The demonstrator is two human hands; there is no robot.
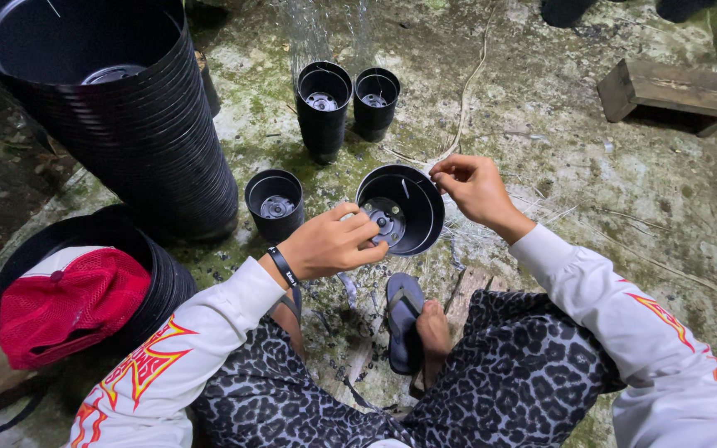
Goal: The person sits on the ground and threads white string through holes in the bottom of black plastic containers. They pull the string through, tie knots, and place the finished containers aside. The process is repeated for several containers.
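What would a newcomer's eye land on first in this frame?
Probably the black plastic pot at centre, tilted toward the person, with the left hand at its near rim and the right hand pinching at its far rim. Next, the tall leaning stack of pots at upper left and the red cap in a lower stack.

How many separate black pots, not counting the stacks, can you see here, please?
4: one tilted in the hands, one left of it, two behind. Others may sit hidden behind the tall stack.

Harsh center light, dim edges
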